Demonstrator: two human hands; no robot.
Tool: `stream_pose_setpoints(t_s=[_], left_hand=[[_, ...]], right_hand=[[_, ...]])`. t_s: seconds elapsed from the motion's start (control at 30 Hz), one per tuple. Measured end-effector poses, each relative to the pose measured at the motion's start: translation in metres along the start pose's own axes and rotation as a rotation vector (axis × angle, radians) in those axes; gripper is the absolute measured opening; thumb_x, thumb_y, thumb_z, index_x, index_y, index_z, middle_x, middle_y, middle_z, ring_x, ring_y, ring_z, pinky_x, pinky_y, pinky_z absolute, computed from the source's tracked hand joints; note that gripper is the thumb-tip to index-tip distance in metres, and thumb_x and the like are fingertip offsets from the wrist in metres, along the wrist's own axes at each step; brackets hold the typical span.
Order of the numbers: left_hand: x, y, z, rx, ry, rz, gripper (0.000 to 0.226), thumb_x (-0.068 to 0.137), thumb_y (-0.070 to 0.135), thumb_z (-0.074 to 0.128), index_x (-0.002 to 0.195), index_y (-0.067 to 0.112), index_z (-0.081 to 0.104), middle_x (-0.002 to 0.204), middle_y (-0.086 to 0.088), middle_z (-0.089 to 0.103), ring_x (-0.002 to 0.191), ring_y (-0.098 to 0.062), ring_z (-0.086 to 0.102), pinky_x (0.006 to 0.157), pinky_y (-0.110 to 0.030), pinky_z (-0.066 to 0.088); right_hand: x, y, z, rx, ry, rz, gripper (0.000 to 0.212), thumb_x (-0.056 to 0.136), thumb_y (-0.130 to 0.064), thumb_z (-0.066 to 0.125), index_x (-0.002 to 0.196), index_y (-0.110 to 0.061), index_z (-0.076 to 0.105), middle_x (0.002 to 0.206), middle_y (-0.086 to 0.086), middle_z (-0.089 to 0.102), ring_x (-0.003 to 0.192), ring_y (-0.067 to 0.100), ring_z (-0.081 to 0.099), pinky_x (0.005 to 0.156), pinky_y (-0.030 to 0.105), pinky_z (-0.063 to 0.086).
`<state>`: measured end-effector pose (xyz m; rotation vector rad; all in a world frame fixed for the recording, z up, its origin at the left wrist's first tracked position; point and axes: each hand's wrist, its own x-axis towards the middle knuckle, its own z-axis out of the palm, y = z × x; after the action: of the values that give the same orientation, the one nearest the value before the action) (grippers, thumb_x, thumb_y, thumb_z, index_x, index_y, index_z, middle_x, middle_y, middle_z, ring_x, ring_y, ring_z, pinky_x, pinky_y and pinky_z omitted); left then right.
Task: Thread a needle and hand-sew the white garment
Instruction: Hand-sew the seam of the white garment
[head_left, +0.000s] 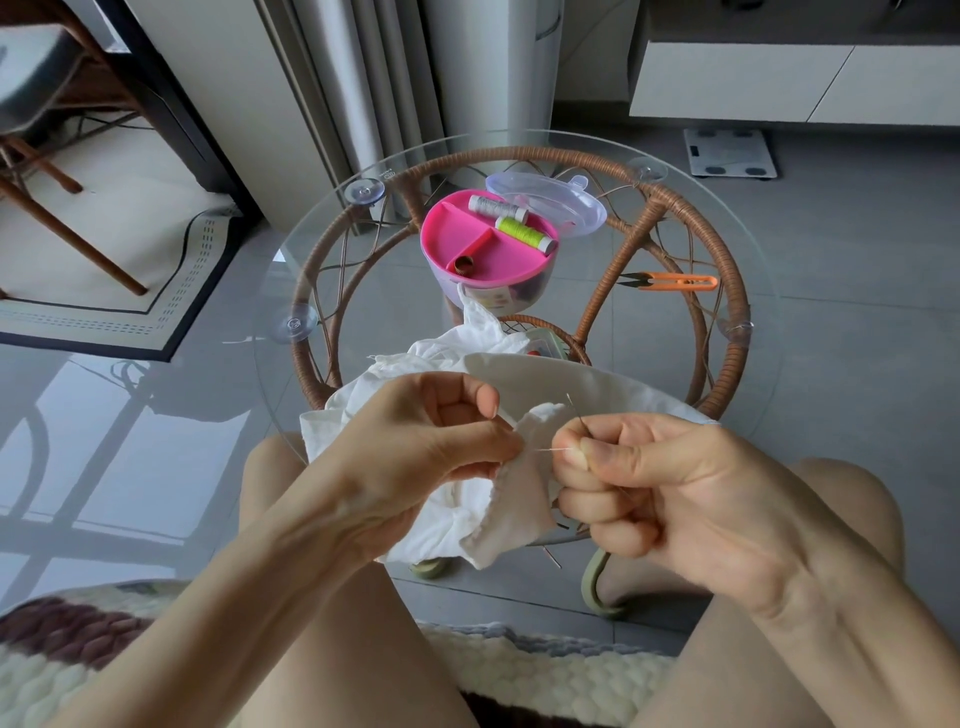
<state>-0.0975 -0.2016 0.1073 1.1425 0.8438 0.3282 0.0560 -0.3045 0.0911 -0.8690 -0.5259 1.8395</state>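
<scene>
The white garment (498, 499) lies bunched at the near edge of the round glass table and hangs over my lap. My left hand (415, 452) pinches a raised fold of it between thumb and fingers. Just to the right, my right hand (639, 483) pinches a thin needle (576, 415) that points up and away, its tip above the fold. A short stretch of pale thread (545, 450) runs from the fold to my right fingers.
A pink sewing box (467, 244) with grey and green spools stands mid-table, its clear lid (550, 197) behind it. Orange thread snips (670, 282) lie to the right. The glass top (311, 270) rests on a rattan frame. A knitted cushion is under me.
</scene>
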Motion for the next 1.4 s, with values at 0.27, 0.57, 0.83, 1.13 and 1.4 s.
stream_pose_setpoints(t_s=[0.27,0.57,0.83,1.13,1.4], left_hand=[[0.007,-0.005,-0.004,0.029,0.039,0.019,0.027,0.075,-0.018,0.062,0.069,0.007,0.053,0.055,-0.003,0.060,0.053,-0.011,0.058,0.051,-0.016,0.048],[0.020,-0.009,-0.016,-0.047,0.079,-0.005,0.016,0.080,-0.008,0.063,0.079,0.006,0.055,0.070,-0.007,0.060,0.062,-0.013,0.057,0.051,-0.017,0.048],[0.051,0.021,-0.006,0.445,0.183,0.140,0.009,0.087,0.011,0.064,0.088,0.018,0.070,0.094,-0.004,0.071,0.085,-0.021,0.067,0.084,-0.034,0.056],[0.076,0.055,0.023,-0.113,-0.119,0.085,0.015,0.094,0.004,0.051,0.084,0.003,0.062,0.066,-0.004,0.059,0.055,-0.010,0.059,0.055,-0.023,0.052],[0.088,0.056,0.016,-0.250,-0.045,0.084,0.023,0.095,-0.005,0.042,0.078,-0.001,0.058,0.060,-0.006,0.051,0.049,-0.009,0.047,0.039,-0.014,0.033]], right_hand=[[0.005,-0.001,-0.005,0.073,0.026,0.000,0.018,0.066,-0.011,0.076,0.068,-0.011,0.058,0.060,-0.005,0.031,0.047,0.004,0.027,0.036,0.013,0.026],[0.018,-0.014,-0.003,-0.309,0.441,-0.211,0.029,0.097,-0.012,0.043,0.083,0.000,0.065,0.059,0.003,0.048,0.055,0.012,0.044,0.047,0.021,0.039],[0.036,-0.065,-0.001,-0.738,0.562,-0.336,0.029,0.100,-0.023,0.044,0.090,-0.022,0.072,0.098,-0.018,0.067,0.106,0.005,0.056,0.084,0.016,0.039],[0.054,-0.101,-0.013,-0.608,0.444,-0.308,0.030,0.101,-0.029,0.040,0.102,-0.024,0.069,0.110,-0.007,0.070,0.111,0.016,0.061,0.101,0.039,0.041],[0.073,-0.099,-0.123,-1.784,0.997,0.058,0.038,0.096,-0.028,0.050,0.128,-0.008,0.050,0.132,0.013,0.052,0.122,0.032,0.048,0.099,0.039,0.039]])
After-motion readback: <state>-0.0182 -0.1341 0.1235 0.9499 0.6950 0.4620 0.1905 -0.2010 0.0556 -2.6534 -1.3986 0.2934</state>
